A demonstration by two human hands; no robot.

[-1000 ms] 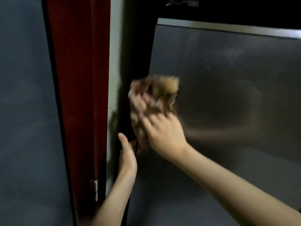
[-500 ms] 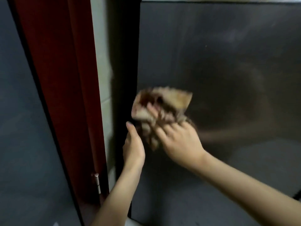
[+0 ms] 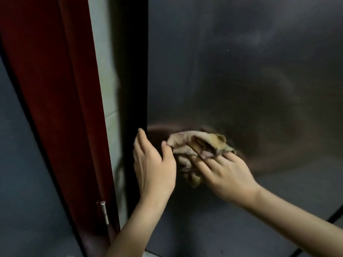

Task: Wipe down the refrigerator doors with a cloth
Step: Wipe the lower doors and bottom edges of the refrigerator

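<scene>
The crumpled tan-brown cloth (image 3: 200,151) lies bunched against the grey refrigerator door (image 3: 241,71), near the door's left edge and about halfway down the part that shows. The right hand (image 3: 228,175) is laid over its lower right part with fingers spread and fairly straight, pressing rather than clutching. That probably keeps a broad patch of fabric flat on the metal for the wiping stroke. The left hand (image 3: 154,167) is at the door's left edge, loosely open and holding nothing that shows, its thumb just beside the cloth's left end. It looks placed to steady the door against the push.

Left of the door runs a dark gap (image 3: 133,71), then a pale tiled wall strip (image 3: 104,71), then a red door frame (image 3: 61,89) with a metal hinge (image 3: 104,212).

Whether the left fingers hook round the door's edge is hidden by the hand's back. The cloth's underside, the door's top and bottom, and any handle are out of view. The dim sheen makes smears hard to judge.
</scene>
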